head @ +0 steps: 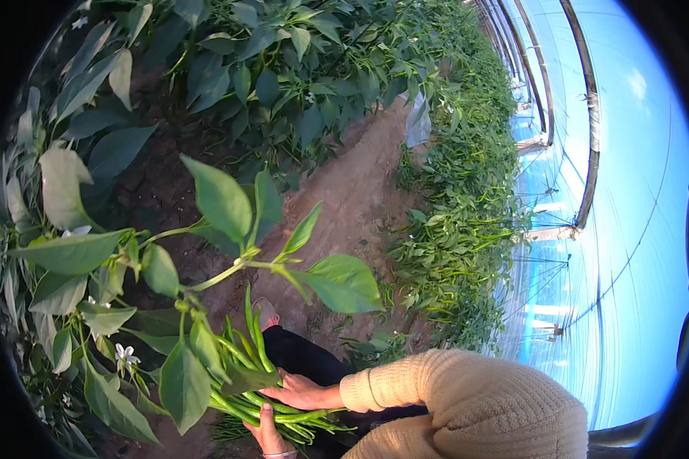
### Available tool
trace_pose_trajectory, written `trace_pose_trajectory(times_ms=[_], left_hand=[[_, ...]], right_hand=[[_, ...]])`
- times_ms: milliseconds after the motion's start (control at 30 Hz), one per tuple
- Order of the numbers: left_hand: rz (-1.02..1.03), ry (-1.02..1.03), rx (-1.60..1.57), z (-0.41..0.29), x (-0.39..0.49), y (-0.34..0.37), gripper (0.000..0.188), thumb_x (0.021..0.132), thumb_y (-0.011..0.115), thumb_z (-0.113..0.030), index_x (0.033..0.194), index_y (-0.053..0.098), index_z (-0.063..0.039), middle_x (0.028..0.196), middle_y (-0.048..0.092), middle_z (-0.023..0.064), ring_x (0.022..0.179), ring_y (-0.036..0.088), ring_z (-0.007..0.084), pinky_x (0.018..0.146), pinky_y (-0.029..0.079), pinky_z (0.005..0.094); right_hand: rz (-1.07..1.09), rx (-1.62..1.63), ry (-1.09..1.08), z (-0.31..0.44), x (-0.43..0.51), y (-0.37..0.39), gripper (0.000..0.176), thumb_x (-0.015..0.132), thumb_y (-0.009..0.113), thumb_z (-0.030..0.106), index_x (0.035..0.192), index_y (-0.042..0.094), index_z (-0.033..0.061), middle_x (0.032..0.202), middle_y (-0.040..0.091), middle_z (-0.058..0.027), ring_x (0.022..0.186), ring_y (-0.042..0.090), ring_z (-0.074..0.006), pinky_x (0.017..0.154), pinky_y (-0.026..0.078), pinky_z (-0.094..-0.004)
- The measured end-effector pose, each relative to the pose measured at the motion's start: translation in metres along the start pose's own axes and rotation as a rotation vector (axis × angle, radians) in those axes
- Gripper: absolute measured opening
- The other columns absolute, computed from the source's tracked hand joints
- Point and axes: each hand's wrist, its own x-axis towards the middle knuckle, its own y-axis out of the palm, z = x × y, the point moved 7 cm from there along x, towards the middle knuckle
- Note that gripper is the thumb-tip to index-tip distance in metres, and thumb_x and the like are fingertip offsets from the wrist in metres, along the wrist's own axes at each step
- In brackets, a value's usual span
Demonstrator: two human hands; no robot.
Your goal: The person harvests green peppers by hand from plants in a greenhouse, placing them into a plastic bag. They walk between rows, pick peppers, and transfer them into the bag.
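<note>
A bunch of long green chili peppers [298, 416] lies across my hands, low in the head view. My left hand [268, 437] comes up from the bottom edge with a bracelet at the wrist. Its thumb rests over the peppers, and its other fingers are mostly hidden. My right hand [301, 392], in a beige knit sleeve [402, 378], grips the same bunch from above. Pepper leaves [185, 384] hang in front of the bunch's left side. Below it, more thin green peppers [227, 429] show in a heap.
A leafy pepper plant with white flowers [125, 357] stands close at left. A dirt path [350, 166] runs between dense rows [459, 241]. A plastic bag [418, 121] lies farther along. My shoe [266, 312] is on the soil. Curved poles [592, 115] carry clear plastic sheeting.
</note>
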Motion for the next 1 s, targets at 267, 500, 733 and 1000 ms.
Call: trace_pose_trajectory(times_ms=[267, 500, 733, 1000], left_hand=[[0.104, -0.164, 0.491, 0.016, 0.004, 0.065, 0.054, 0.09, 0.071, -0.018, 0.136, 0.048, -0.001, 0.127, 0.057, 0.0123, 0.107, 0.059, 0.0222, 0.088, 0.052, 0.0343], [0.03, -0.262, 0.677, 0.06, 0.046, 0.117, 0.057, 0.086, 0.076, -0.022, 0.133, 0.051, -0.001, 0.126, 0.058, 0.0109, 0.109, 0.058, 0.023, 0.092, 0.05, 0.0353], [0.248, -0.237, 0.827, 0.094, 0.08, 0.255, 0.053, 0.086, 0.074, -0.012, 0.132, 0.051, 0.001, 0.123, 0.06, 0.0101, 0.106, 0.058, 0.0221, 0.09, 0.05, 0.0338], [0.45, -0.022, 0.899, 0.136, 0.14, 0.32, 0.048, 0.083, 0.075, -0.01, 0.126, 0.056, 0.001, 0.115, 0.063, 0.0101, 0.099, 0.061, 0.0209, 0.085, 0.051, 0.0331]], right_hand=[[-0.15, 0.339, 0.148, -0.07, -0.023, -0.026, 0.079, 0.095, 0.047, 0.059, 0.149, 0.029, 0.0045, 0.141, 0.048, -0.022, 0.129, 0.048, -0.0359, 0.106, 0.039, -0.0405], [-0.181, 0.633, 0.231, -0.067, -0.036, -0.125, 0.082, 0.093, 0.052, 0.061, 0.149, 0.03, 0.0042, 0.145, 0.043, -0.0188, 0.135, 0.042, -0.0309, 0.111, 0.034, -0.0371], [-0.397, 0.779, 0.131, -0.089, -0.047, -0.24, 0.076, 0.095, 0.054, 0.053, 0.148, 0.031, 0.0042, 0.145, 0.045, -0.0173, 0.135, 0.042, -0.028, 0.112, 0.032, -0.0371], [-0.588, 0.849, 0.172, -0.068, -0.087, -0.369, 0.073, 0.095, 0.057, 0.048, 0.148, 0.032, 0.0043, 0.139, 0.052, -0.0174, 0.13, 0.048, -0.0294, 0.11, 0.035, -0.0373]])
